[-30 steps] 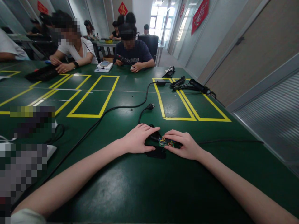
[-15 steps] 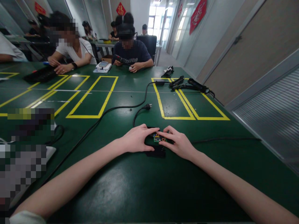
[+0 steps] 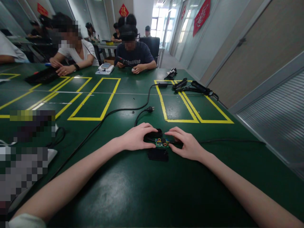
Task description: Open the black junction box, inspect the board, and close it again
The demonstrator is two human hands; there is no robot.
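A small green circuit board [image 3: 161, 144] with copper-coloured coils lies between my hands, with black cable running toward it from both sides. My left hand [image 3: 136, 137] is at its left side, fingers and thumb apart. The thumb tip is at the board's left edge, and the fingertips are by a black casing piece [image 3: 159, 132] behind the board. To the right, my right hand [image 3: 188, 144] has its fingers spread around the cable end, thumb close to the board's right edge; I cannot tell whether it touches. A flat black piece [image 3: 158, 155] lies just in front of the board.
A black power plug [image 3: 150, 109] lies beyond my hands. A long black cable [image 3: 114, 110] crosses the green table [image 3: 133, 196]. Black folded gear [image 3: 194, 87] lies at the far right among yellow tape outlines [image 3: 180, 120]. Pixelated items [image 3: 23, 177] are at left; people sit opposite.
My right hand has drawn back to the right, its fingers off the board's top. My left fingers have shifted slightly away, so more of the board and the rear casing piece shows.
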